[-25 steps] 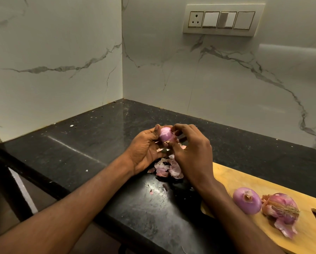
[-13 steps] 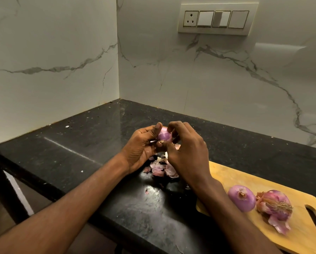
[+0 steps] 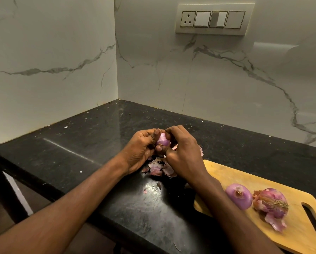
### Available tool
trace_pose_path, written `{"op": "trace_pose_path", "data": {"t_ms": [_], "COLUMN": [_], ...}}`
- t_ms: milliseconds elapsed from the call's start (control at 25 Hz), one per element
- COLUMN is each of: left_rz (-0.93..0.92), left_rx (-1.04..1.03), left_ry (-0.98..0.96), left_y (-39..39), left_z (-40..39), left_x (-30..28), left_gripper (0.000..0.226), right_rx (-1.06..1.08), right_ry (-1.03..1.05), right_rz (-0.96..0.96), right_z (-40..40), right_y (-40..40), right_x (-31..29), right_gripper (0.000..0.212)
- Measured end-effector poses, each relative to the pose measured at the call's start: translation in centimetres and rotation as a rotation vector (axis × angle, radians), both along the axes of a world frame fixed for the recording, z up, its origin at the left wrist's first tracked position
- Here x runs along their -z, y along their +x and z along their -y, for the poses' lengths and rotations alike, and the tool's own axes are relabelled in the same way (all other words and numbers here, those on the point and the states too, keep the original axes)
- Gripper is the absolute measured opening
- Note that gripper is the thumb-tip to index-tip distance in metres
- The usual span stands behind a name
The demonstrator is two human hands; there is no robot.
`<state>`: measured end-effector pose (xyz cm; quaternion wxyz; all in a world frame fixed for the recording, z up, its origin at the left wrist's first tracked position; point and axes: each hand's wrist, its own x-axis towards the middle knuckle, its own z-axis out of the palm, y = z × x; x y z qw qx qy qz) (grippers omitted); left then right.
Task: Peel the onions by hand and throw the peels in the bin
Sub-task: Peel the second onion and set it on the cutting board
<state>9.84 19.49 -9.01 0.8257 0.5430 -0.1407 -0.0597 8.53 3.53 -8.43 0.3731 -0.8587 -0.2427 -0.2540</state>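
Now the black granite counter [image 3: 84, 143] carries everything, and the wooden cutting board [image 3: 236, 178] at its right edge bears two red onions: a peeled onion [image 3: 238, 196] and, just beside it, an unpeeled onion [image 3: 271, 203] with loose skin trailing. No bin is in view. Compared with a second ago, both hands sit a little closer together over the heap of peels [image 3: 158, 167], which lies on the counter under them and looks about the same as before. The left hand [image 3: 140, 149] cups the small onion [image 3: 162, 141], thumb curled over its near side. The right hand [image 3: 182, 153] has closed in from the other side, fingers curled against the bulb, thumb pressed low near the left thumb; whether it pinches a strip of skin I cannot tell. More pale purple flesh shows than before, so this onion seems nearly bare. By my reckoning, one onion awaits peeling and the peels await binning.
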Motion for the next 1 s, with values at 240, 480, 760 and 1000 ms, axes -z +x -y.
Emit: {"op": "trace_pose_path", "data": {"t_ms": [240, 480, 760, 1000], "left_rz": [-0.011, -0.013, 0.010, 0.056], "left_rx": [0.007, -0.017, -0.080, -0.137], "left_ry": [-0.015, -0.030, -0.032, 0.068], "left_y": [0.41, 0.55, 0.67, 0.44], "left_z": [-0.11, -0.25, -0.57, -0.03], "left_x": [0.33, 0.53, 0.43, 0.49], "left_gripper": [0.037, 0.039, 0.049, 0.023], "right_rx": [-0.009, -0.015, 0.023, 0.037], "right_ry": [-0.004, -0.003, 0.020, -0.003], "right_rz": [-0.002, 0.021, 0.155, 0.087], "right_z": [-0.19, -0.38, -0.12, -0.18], "right_y": [0.41, 0.58, 0.24, 0.20], "right_x": [0.42, 0.54, 0.14, -0.30], "right_gripper": [0.023, 0.027, 0.039, 0.031]}}
